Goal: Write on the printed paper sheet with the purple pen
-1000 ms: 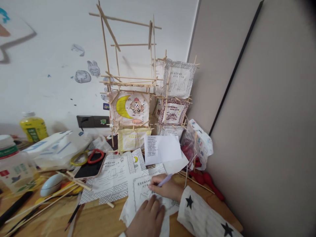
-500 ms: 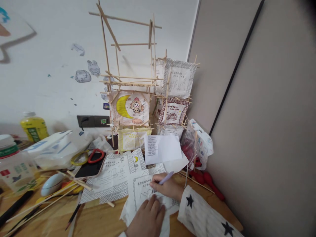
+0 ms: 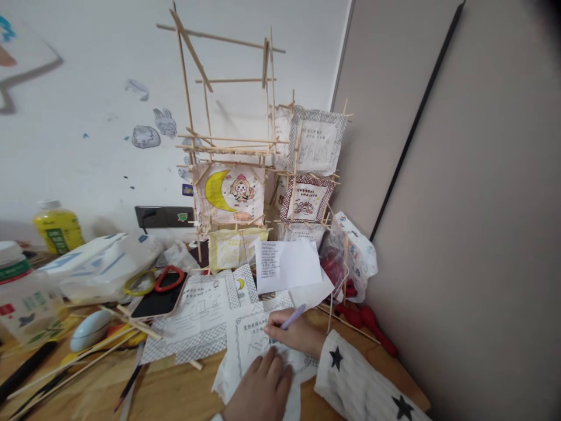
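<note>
Head view: the drawn-on sheet (image 3: 243, 358) lies at near centre, beneath both hands. The left hand (image 3: 262, 386), nearer, rests flat on its near part, gripping nothing; just beyond, slightly right, the right hand (image 3: 289, 334) pinches a purple pen (image 3: 293, 317), its long axis slanting far-right to near-left.

Gap beside left hand (image 3: 259, 387), frame (image 3: 232, 139) ahead

The right sleeve (image 3: 366, 381) — white, wide-cuffed, faintly textured — bears black five-pointed stars (image 3: 336, 358)
</note>
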The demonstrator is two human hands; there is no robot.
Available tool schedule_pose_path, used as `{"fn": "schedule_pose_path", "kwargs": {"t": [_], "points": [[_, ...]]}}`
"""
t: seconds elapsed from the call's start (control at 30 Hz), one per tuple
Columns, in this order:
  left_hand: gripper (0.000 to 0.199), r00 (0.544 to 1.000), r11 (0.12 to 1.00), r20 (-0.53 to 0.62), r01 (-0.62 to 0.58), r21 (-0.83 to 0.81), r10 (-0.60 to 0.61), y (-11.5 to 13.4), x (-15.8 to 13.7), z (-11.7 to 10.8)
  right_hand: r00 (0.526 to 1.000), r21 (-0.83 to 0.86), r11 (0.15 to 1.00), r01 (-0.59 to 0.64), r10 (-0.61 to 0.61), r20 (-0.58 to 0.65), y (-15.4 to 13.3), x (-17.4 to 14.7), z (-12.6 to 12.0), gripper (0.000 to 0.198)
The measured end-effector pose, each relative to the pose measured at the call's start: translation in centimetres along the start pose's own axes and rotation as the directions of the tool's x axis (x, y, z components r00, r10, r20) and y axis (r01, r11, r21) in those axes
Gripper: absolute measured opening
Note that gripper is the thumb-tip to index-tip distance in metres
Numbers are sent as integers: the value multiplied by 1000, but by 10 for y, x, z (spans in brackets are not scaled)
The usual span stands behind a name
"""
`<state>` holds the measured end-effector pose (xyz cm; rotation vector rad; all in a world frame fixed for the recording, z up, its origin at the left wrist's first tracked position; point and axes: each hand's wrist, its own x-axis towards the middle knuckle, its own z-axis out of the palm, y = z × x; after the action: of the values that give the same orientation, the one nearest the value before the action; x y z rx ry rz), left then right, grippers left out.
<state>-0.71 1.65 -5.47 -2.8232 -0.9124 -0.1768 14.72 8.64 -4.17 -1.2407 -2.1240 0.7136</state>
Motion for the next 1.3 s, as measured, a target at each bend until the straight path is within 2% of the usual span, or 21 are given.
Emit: {"fn": "schedule_pose_path", "kwargs": {"t": [0.5,0.77,1.0,1.3], "points": [[33,1000,1000,24,-7,-11,8,-2,1,1,1000,-14,1000,6,-6,0,-6,1,-1,27],[34,998,1000,56,0,-6,0,-1,2,-6,1000,-27,999,21,-21,-12,-8,1,-2,28],[33,999,1000,38,-2,-4,2,-1,2,-5,998,-36,998,58,-59,-2,-9,-1,-3,30],[33,999,999,46,2,-43,0,-2,1,-4,1000,-68,997,24,-24,9,-6,0,-2,28]]}}
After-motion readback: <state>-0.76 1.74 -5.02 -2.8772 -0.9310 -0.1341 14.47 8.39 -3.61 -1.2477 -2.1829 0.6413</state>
